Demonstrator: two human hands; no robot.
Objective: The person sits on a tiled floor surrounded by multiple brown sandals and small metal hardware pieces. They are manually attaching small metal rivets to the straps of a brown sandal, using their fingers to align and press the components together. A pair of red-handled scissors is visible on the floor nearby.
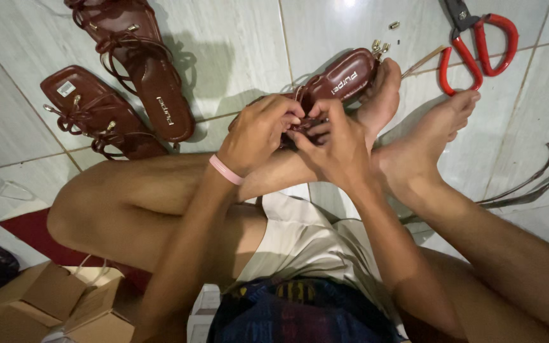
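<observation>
I see left hand (258, 130) and right hand (335, 149) both pinching straps of brown leather strappy sandal (341, 79), braced against foot (382, 95) for steadiness; exact grip prob. knot-tying, partly hidden.

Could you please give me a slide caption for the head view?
Seated on tile, both hands, left and right, work a brown sandal's straps; red pliers lie nearby.

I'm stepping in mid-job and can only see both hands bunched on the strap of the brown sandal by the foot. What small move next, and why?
Probably keep the sandal pinned with the foot and finish working the strap between the fingertips. Both the left hand and right hand pinch the thin strap where it crosses the sole, so letting go may lose the grip. The fingers hide what the strap does there.
</observation>
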